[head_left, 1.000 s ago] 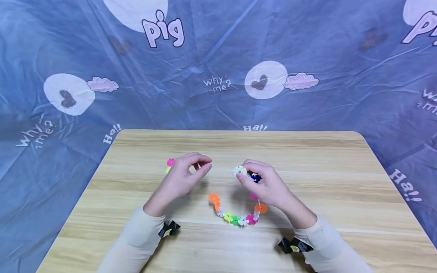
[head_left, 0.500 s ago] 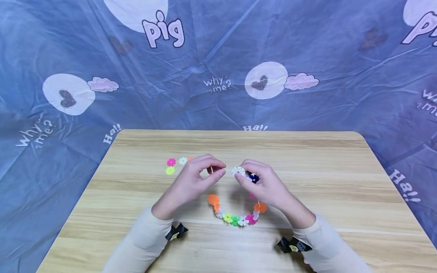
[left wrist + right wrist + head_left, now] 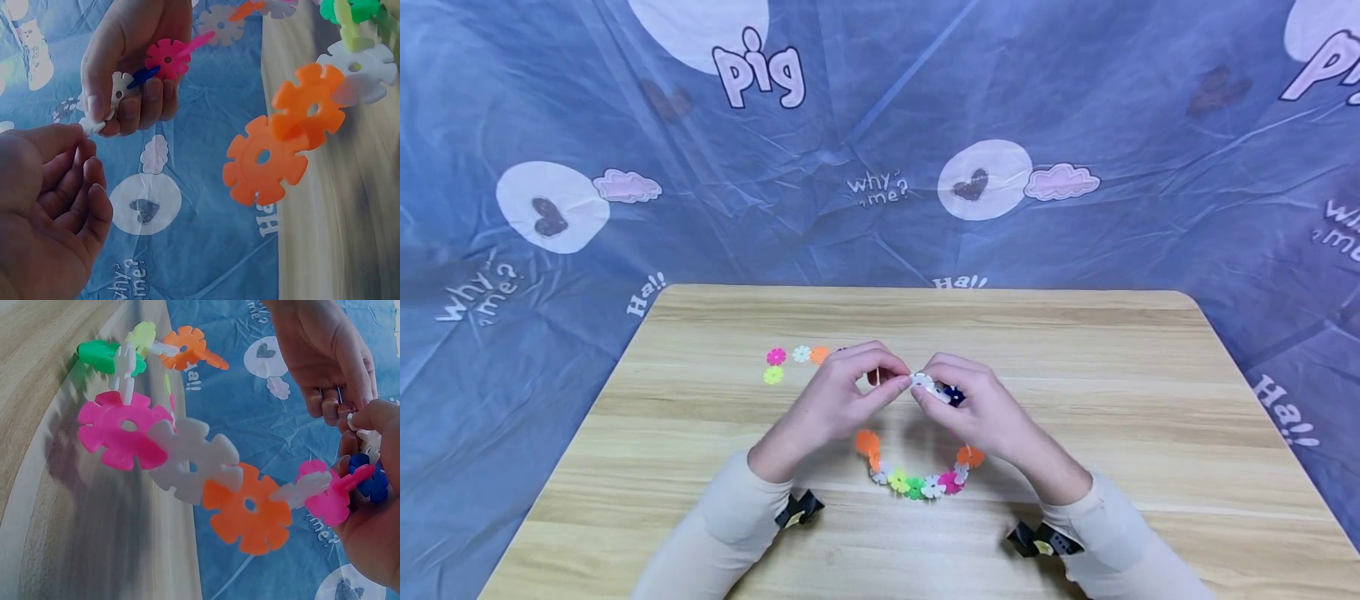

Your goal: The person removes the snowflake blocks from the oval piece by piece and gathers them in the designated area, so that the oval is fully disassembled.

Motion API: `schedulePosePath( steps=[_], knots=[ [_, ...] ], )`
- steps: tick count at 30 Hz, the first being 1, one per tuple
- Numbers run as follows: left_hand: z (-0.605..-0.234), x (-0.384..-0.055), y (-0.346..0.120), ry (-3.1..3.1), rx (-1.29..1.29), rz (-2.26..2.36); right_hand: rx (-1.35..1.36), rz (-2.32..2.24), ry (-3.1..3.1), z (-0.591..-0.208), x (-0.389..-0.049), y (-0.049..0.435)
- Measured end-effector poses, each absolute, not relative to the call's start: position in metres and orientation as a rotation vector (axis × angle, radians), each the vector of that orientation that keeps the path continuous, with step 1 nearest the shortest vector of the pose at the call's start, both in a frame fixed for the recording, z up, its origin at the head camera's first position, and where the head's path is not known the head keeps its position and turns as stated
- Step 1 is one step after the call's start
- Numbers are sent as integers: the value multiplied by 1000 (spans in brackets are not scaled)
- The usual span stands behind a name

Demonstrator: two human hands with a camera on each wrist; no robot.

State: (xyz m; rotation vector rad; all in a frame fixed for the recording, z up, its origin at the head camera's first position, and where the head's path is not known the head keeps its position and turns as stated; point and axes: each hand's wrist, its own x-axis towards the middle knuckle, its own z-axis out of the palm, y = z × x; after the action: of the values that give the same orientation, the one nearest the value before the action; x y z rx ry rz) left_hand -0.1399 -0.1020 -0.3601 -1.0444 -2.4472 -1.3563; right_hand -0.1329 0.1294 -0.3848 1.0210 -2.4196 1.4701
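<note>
A chain of colourful interlocking flower discs (image 3: pixel 914 488) hangs in a curve from my right hand (image 3: pixel 992 412). That hand pinches the white disc (image 3: pixel 921 381) at the chain's upper end, beside a dark blue disc (image 3: pixel 953 396). My left hand (image 3: pixel 838 400) meets it fingertip to fingertip. In the left wrist view, left thumb and index pinch the edge of a small white piece (image 3: pixel 94 127), mostly covered by the fingers. Whether it is a separate disc I cannot tell. Two orange discs (image 3: pixel 265 161) form the chain's free end.
Behind the left hand lie loose flower discs: pink (image 3: pixel 776 357), yellow (image 3: pixel 773 375), white (image 3: pixel 802 354) and orange (image 3: pixel 819 355), with a dark one partly hidden. A wooden table (image 3: pixel 1112 375) lies beneath; a blue printed cloth (image 3: pixel 880 233) hangs behind and at the sides.
My left hand has moved right until its fingertips reach the white disc, uncovering the loose discs behind it. The right hand has stayed nearly still, holding the chain.
</note>
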Motion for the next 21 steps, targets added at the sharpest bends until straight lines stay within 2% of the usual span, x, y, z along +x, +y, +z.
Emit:
schedulePosePath(
  steps=[21],
  knots=[
    [-367,-140,-116,-2360,-965,-1545,810,1775,-2555,-385,-130,137]
  ],
)
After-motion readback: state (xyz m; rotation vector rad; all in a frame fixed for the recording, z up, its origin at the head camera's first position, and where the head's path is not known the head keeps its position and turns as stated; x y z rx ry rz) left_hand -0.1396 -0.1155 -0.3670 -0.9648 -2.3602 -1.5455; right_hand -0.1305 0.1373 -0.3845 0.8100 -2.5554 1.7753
